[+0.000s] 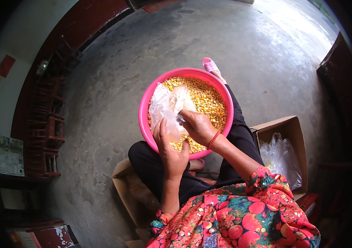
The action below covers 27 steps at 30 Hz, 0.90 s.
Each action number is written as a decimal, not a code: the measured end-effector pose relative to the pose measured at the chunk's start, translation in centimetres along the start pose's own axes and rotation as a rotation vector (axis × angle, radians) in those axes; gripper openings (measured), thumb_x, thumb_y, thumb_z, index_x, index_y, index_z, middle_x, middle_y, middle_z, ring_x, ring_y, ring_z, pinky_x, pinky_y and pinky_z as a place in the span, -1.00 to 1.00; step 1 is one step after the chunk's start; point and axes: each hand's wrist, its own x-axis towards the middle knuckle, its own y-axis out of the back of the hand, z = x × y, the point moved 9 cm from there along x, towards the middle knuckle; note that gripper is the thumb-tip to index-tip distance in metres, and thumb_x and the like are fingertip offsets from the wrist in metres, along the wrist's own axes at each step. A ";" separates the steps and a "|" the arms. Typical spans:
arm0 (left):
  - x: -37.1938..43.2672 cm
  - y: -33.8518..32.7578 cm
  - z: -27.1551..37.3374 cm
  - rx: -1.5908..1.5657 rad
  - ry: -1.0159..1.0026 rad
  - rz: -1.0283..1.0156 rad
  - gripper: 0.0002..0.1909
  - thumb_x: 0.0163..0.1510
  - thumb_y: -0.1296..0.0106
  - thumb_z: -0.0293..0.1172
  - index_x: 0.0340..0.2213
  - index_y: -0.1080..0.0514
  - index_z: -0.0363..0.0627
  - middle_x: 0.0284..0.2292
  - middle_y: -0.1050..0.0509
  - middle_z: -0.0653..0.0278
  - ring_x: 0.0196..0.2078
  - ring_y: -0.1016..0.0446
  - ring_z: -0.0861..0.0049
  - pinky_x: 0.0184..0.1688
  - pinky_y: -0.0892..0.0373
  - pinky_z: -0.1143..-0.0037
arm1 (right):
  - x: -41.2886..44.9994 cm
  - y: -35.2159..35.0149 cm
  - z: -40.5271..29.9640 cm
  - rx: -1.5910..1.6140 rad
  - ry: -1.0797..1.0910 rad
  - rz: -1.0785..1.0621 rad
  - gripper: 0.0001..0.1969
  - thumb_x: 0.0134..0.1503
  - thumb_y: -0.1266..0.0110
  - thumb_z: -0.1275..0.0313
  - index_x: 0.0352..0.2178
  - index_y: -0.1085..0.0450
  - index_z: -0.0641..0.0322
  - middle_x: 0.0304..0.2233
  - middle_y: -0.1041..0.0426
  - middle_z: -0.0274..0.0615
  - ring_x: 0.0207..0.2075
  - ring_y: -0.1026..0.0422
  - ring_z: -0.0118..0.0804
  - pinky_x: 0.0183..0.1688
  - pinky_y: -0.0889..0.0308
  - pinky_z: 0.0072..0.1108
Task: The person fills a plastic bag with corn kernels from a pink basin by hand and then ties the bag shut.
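A pink plastic basin [143,124] full of yellow corn kernels [208,102] sits at my legs. On the kernels lies a clear plastic bag [160,108], with pale, whitish contents [182,97] showing beside its crumpled film. My right hand [199,125], with a red braided cord at the wrist, pinches the bag between thumb and fingers; the pinched spot is partly hidden. Against the bag's near side rest the fingertips of my left hand [173,152]. Its thumb stands apart from the fingers, over the kernels.
An open cardboard box [301,155] on my right holds clear plastic bags [280,158]. Another cardboard box [124,186] stands by my left leg. Stacked wooden chairs [50,130] line the left wall. Grey concrete floor [111,93] surrounds the basin, and a pink slipper [210,64] is beyond it.
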 end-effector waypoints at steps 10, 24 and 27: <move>-0.7 -2.0 -11.9 -0.805 0.533 0.042 -0.86 0.03 0.19 -0.57 -0.35 -0.35 -0.27 -0.40 -0.40 0.23 -0.35 -0.39 0.54 -0.24 -0.32 0.55 | -3.2 -2.1 3.4 0.851 -0.466 -0.245 -0.88 0.09 0.23 0.50 -0.37 -0.26 0.27 -0.69 -0.15 -0.46 -0.67 -0.20 -0.64 -0.63 -0.19 -0.76; -2.5 -2.4 -8.1 -0.515 0.477 -0.487 -0.82 0.01 0.07 -0.46 -0.32 -0.38 -0.26 -0.47 -0.43 0.40 -0.48 -0.33 0.80 -0.40 -0.26 0.74 | -2.1 4.0 4.7 0.644 -0.224 -0.399 -0.84 0.05 0.11 0.46 -0.34 -0.31 0.31 -0.52 -0.33 -0.34 -0.47 -0.29 -0.54 -0.39 -0.23 -0.67; -3.4 -2.7 -10.4 -0.667 0.624 -0.499 -0.82 0.02 0.08 -0.43 -0.33 -0.39 -0.26 -0.43 -0.45 0.37 -0.39 -0.39 0.68 -0.27 -0.31 0.65 | -2.3 3.8 5.3 0.667 -0.329 -0.479 -0.81 0.06 0.08 0.37 -0.33 -0.30 0.27 -0.55 -0.27 -0.42 -0.48 -0.23 -0.65 -0.39 -0.21 -0.75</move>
